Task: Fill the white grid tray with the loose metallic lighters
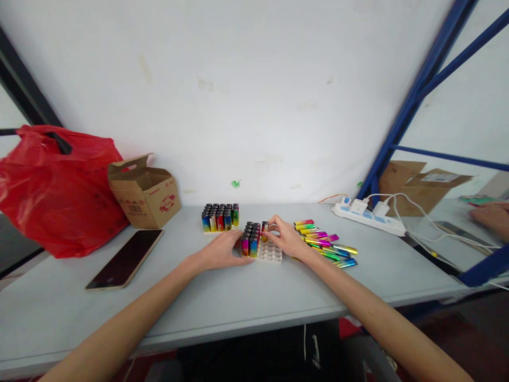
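Observation:
A white tray with round holes [270, 254] lies in front of me. Its left part carries upright lighters [249, 244] with shiny coloured bodies and dark tops; bare holes show at the front right. My left hand [225, 249] is curved round the tray's left side, thumb along the front edge. Between the thumb and fingers of my right hand [284, 236] a gold and red lighter [264, 231] stands upright over the tray's back part. Whether its foot sits in a hole is hidden. Loose lighters [326, 244] in bright metallic colours lie in a heap right of that hand.
Behind the left hand is a second tray full of upright lighters [220, 218]. A phone [125, 260], a cardboard box [147, 191] and a red plastic bag [59, 191] lie leftward. At right are a power strip [369, 217] with cables, a blue frame [413, 101] and another person's hand [493, 217].

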`<state>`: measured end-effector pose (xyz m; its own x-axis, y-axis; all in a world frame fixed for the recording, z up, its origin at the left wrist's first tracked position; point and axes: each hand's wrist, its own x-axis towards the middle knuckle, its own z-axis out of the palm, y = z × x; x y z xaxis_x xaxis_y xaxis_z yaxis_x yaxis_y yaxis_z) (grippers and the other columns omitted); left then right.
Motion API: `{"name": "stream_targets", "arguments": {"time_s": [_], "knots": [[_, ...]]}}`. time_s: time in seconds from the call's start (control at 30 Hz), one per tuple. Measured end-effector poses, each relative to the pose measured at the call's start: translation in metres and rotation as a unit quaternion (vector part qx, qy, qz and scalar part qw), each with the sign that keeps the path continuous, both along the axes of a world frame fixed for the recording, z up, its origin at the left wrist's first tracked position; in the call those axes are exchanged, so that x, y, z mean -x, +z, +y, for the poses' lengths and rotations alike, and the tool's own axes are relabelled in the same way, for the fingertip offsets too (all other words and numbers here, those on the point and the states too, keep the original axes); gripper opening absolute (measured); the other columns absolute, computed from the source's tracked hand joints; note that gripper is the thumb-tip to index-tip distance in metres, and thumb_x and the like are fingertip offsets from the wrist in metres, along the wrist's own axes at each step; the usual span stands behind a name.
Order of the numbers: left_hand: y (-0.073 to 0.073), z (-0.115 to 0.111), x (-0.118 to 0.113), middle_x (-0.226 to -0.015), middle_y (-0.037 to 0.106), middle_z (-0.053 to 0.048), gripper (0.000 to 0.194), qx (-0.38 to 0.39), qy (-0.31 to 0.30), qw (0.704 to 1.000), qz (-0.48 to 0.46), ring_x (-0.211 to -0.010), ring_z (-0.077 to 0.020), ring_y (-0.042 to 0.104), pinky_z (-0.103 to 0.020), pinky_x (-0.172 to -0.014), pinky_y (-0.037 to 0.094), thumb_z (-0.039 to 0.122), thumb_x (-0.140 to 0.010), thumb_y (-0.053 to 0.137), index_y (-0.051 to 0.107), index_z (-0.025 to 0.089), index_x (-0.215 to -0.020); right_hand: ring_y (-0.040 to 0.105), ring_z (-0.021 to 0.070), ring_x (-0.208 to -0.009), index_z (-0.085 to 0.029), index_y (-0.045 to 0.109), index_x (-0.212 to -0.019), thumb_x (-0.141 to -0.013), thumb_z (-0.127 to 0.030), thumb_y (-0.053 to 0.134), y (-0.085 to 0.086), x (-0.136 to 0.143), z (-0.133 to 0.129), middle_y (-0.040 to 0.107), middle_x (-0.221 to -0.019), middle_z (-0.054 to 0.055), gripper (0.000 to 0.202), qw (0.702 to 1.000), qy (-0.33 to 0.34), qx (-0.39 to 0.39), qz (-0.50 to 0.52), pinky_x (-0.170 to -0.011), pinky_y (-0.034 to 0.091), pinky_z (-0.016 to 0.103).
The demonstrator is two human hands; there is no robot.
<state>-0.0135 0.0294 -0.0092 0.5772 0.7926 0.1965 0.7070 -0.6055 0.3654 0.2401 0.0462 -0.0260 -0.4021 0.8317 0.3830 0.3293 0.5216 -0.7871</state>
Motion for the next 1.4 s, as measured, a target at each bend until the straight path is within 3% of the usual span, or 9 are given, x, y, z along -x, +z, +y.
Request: {"name": "stream_targets", "arguments": {"time_s": [0.37,0.57,0.67,0.8,0.93,1.1,1.23,1.4], "knots": [[0.001,0.000,-0.001,-0.118,0.072,-0.014,0.056,-0.001,-0.011,1.000,0.010,-0.108,-0.0341,0.069,-0.042,-0.094,0.053,0.059,-0.079,0.074,0.063,0.016,-0.114,0.068,0.0217,-0.101,-0.023,0.051,-0.101,-0.097,-0.036,0.060,0.000,-0.002,0.005,0.070,-0.104,0.007,0.017,0.997,0.001,-0.073,-0.034,-0.085,0.057,0.037],[0.000,0.001,-0.001,-0.115,0.072,-0.014,0.058,-0.009,-0.006,1.000,0.014,-0.106,-0.0352,0.069,-0.043,-0.092,0.054,0.063,-0.079,0.072,0.063,0.016,-0.111,0.070,0.0215,-0.092,-0.022,0.054,-0.101,-0.096,-0.027,0.064,0.004,-0.006,0.004,0.072,-0.100,0.006,0.012,0.987,0.011,-0.092,-0.129,-0.084,0.055,0.036],[-0.002,0.001,0.000,-0.118,0.072,-0.014,0.059,-0.018,-0.011,1.000,0.011,-0.105,-0.0340,0.069,-0.042,-0.093,0.054,0.063,-0.079,0.073,0.062,0.016,-0.114,0.069,0.0225,-0.097,-0.021,0.059,-0.106,-0.098,-0.030,0.064,0.012,-0.010,0.001,0.073,-0.103,0.007,0.014,0.976,0.007,-0.126,-0.178,-0.089,0.053,0.036],[-0.002,0.002,0.001,-0.107,0.073,-0.012,0.057,-0.024,-0.005,1.000,0.018,-0.095,-0.0319,0.071,-0.041,-0.087,0.056,0.067,-0.079,0.070,0.064,0.017,-0.105,0.069,0.0215,-0.100,-0.021,0.062,-0.120,-0.103,-0.039,0.056,0.032,-0.044,-0.006,0.074,-0.109,0.007,0.026,0.973,-0.013,-0.119,-0.195,-0.092,0.052,0.036],[-0.004,0.003,0.002,-0.117,0.072,-0.015,0.066,-0.030,0.000,0.999,0.027,-0.107,-0.0348,0.070,-0.043,-0.096,0.054,0.073,-0.078,0.068,0.064,0.016,-0.113,0.069,0.0242,-0.098,-0.019,0.070,-0.105,-0.099,-0.035,0.061,0.047,-0.104,-0.020,0.074,-0.108,0.010,0.020,0.952,-0.072,-0.111,-0.274,-0.091,0.052,0.037],[-0.005,0.003,0.001,-0.120,0.072,-0.015,0.068,-0.028,0.004,0.999,0.029,-0.110,-0.0351,0.070,-0.043,-0.098,0.054,0.074,-0.078,0.067,0.064,0.017,-0.115,0.068,0.0272,-0.102,-0.020,0.073,-0.102,-0.094,-0.033,0.064,0.038,-0.151,-0.040,0.073,-0.106,0.011,0.017,0.926,-0.089,-0.077,-0.358,-0.093,0.052,0.039],[-0.006,0.003,0.001,-0.115,0.073,-0.014,0.067,-0.032,0.005,0.999,0.033,-0.109,-0.0358,0.070,-0.044,-0.096,0.055,0.074,-0.079,0.066,0.065,0.016,-0.113,0.068,0.0269,-0.098,-0.021,0.069,-0.101,-0.096,-0.037,0.059,0.022,-0.159,-0.040,0.073,-0.105,0.011,0.020,0.943,-0.105,-0.078,-0.305,-0.090,0.053,0.041],[-0.005,0.003,0.002,-0.116,0.072,-0.015,0.068,-0.032,-0.001,0.999,0.032,-0.107,-0.0353,0.069,-0.045,-0.096,0.054,0.076,-0.080,0.064,0.064,0.016,-0.112,0.068,0.0232,-0.082,-0.022,0.064,-0.106,-0.091,-0.055,0.066,0.027,-0.144,-0.024,0.073,-0.091,0.006,0.036,0.987,-0.143,-0.020,-0.068,-0.077,0.056,0.038]]}}
